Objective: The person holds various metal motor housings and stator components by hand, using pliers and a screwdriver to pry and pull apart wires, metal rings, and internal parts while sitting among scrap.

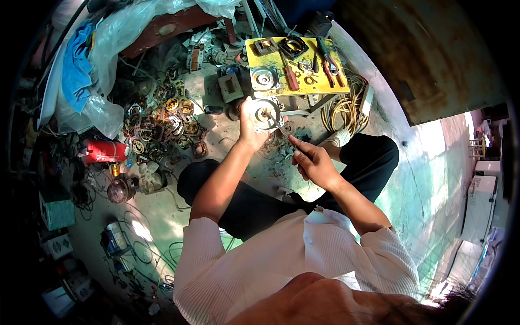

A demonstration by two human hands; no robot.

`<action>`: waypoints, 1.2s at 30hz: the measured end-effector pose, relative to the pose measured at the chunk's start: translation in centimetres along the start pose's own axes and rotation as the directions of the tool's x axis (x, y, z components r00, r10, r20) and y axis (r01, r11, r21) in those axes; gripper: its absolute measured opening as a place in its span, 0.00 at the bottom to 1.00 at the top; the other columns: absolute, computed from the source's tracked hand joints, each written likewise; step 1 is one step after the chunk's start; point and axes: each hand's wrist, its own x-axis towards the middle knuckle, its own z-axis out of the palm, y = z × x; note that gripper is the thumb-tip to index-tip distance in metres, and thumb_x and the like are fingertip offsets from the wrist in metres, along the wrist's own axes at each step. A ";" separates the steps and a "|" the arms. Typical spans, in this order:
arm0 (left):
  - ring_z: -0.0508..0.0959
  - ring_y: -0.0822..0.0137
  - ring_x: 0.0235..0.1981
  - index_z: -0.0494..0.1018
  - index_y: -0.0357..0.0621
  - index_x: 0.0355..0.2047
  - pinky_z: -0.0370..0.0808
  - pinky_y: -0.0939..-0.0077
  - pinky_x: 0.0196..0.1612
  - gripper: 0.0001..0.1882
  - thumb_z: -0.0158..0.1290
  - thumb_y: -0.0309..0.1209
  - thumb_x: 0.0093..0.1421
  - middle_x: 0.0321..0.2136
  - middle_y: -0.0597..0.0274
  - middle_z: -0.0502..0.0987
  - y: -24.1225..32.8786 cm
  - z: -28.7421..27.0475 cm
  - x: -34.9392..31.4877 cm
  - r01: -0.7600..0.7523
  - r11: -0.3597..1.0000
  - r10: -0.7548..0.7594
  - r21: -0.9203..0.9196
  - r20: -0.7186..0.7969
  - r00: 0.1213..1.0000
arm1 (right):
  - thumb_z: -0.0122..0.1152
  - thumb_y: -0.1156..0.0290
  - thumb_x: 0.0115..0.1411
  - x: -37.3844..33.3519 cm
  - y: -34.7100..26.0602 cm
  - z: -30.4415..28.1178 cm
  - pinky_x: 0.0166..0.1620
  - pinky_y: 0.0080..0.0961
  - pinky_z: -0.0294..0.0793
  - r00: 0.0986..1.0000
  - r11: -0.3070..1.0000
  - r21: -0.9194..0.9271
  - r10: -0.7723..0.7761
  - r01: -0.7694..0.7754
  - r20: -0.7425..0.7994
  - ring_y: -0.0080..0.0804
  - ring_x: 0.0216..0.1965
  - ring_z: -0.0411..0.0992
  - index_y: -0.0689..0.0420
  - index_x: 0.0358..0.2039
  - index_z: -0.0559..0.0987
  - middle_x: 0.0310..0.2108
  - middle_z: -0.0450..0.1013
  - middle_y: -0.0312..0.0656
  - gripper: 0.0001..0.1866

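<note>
Open floor [420,187] rightward, past the bent right knee [378,150].

Left hand [249,128] holds metal housing [259,121], right hand [316,164] slim tool [284,131].

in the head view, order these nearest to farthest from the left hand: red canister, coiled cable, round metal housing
1. Round metal housing: held in the left hand
2. Coiled cable: to its right, beside the yellow table
3. Red canister: far left

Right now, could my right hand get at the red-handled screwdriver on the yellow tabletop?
Likely yes, once free: your right hand holds a slim dark tool, but nothing visible covers the red-handled screwdriver, lying handle toward you.
</note>
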 end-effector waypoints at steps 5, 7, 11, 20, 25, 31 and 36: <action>0.78 0.53 0.44 0.72 0.38 0.49 0.74 0.53 0.53 0.37 0.40 0.62 0.61 0.43 0.48 0.78 -0.1 0.4 -0.3 0.113 0.988 -0.113 -0.104 0.009 0.994 | 0.48 0.69 0.69 0.1 1.7 -1.3 0.26 0.18 0.70 0.981 0.934 -0.308 -0.192 0.179 -0.012 0.17 0.22 0.65 0.54 0.66 0.64 0.28 0.70 0.35 0.25; 0.78 0.54 0.45 0.72 0.38 0.49 0.74 0.53 0.54 0.37 0.41 0.62 0.61 0.43 0.48 0.78 -0.4 -0.1 -0.2 0.127 0.987 -0.125 -0.096 0.026 0.992 | 0.49 0.69 0.69 0.2 2.3 -1.6 0.28 0.20 0.71 0.959 0.858 -0.448 -0.282 0.250 -0.005 0.18 0.23 0.65 0.54 0.66 0.64 0.28 0.71 0.36 0.25; 0.77 0.51 0.44 0.72 0.38 0.49 0.74 0.53 0.53 0.37 0.41 0.62 0.61 0.44 0.49 0.78 -0.7 -0.4 -0.2 0.143 0.982 -0.145 -0.127 -0.005 0.989 | 0.51 0.72 0.66 0.3 0.9 -2.6 0.32 0.28 0.74 0.997 0.998 -0.047 0.052 -0.049 0.064 0.30 0.24 0.72 0.53 0.65 0.65 0.30 0.74 0.46 0.26; 0.77 0.49 0.43 0.72 0.39 0.49 0.76 0.56 0.45 0.38 0.40 0.64 0.60 0.43 0.50 0.78 -0.5 -0.9 0.1 0.217 0.968 -0.215 -0.126 0.032 0.976 | 0.54 0.77 0.57 0.4 0.8 -2.6 0.33 0.40 0.77 0.880 0.413 -0.859 -0.468 0.301 0.084 0.48 0.29 0.75 0.51 0.62 0.69 0.32 0.74 0.47 0.29; 0.78 0.50 0.41 0.73 0.41 0.47 0.76 0.53 0.47 0.37 0.42 0.64 0.59 0.40 0.50 0.78 -0.5 -0.5 -0.2 0.269 0.951 -0.253 -0.152 0.117 0.960 | 0.54 0.77 0.55 -0.3 -1.9 -2.9 0.33 0.39 0.77 0.916 0.229 -0.941 -0.372 0.249 0.152 0.46 0.30 0.76 0.50 0.62 0.69 0.30 0.73 0.44 0.31; 0.79 0.50 0.41 0.72 0.43 0.49 0.77 0.55 0.48 0.36 0.39 0.63 0.61 0.41 0.52 0.79 0.7 -0.4 -0.1 0.219 0.963 -0.206 -0.157 0.094 0.974 | 0.59 0.76 0.57 -0.1 -1.7 -3.0 0.34 0.39 0.76 0.739 0.514 -0.753 -0.671 0.411 -0.055 0.50 0.31 0.75 0.55 0.53 0.73 0.33 0.74 0.47 0.21; 0.76 0.56 0.46 0.73 0.46 0.50 0.74 0.57 0.50 0.36 0.38 0.64 0.61 0.44 0.55 0.78 -0.5 1.5 -0.8 0.191 0.976 -0.184 -0.106 0.077 0.980 | 0.63 0.72 0.56 3.5 -1.2 -2.6 0.41 0.35 0.73 0.850 0.795 -0.498 -0.491 0.347 -0.192 0.49 0.35 0.74 0.62 0.37 0.76 0.32 0.74 0.52 0.10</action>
